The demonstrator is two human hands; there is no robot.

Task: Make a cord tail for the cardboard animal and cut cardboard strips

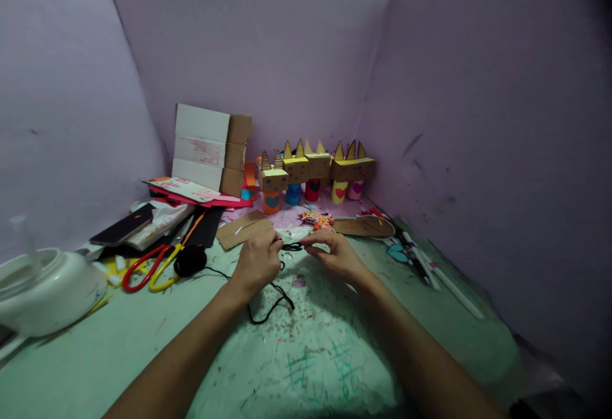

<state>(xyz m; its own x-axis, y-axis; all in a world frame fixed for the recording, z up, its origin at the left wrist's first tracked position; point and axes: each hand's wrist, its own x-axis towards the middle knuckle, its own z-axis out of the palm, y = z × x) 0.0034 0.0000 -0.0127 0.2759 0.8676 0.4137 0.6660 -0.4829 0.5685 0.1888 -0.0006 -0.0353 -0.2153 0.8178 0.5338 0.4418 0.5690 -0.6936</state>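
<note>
Black yarn (292,247) is stretched in a small looped bundle between my two hands over the green table. My left hand (258,259) is closed on the left end of the loops. On the other side, my right hand (332,254) pinches their right end between thumb and fingertips. A loose strand hangs below my left hand and curls on the table. It runs left to a black yarn ball (190,261), which rests beside red-handled scissors (143,269) and yellow-handled scissors (167,272).
Cardboard figures (313,170) with pointed ears stand at the back. A folded cardboard sheet (201,151) leans left of them. A white pot (57,291) sits at far left. Pens (421,263) and a brown cardboard piece (363,227) lie at right. Purple walls (268,55) enclose the table.
</note>
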